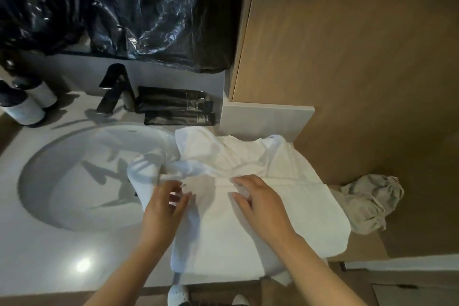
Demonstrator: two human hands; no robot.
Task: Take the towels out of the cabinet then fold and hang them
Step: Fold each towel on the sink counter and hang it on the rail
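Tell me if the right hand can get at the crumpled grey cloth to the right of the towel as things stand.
Probably yes. The right hand is over the white towel, and the grey cloth lies off to its right, with only flat towel between them; nothing stands in the way.

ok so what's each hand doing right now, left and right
Left hand: fingers loosely curled over the white towel; whether it grips cannot be told.
Right hand: open, fingers spread over the white towel.
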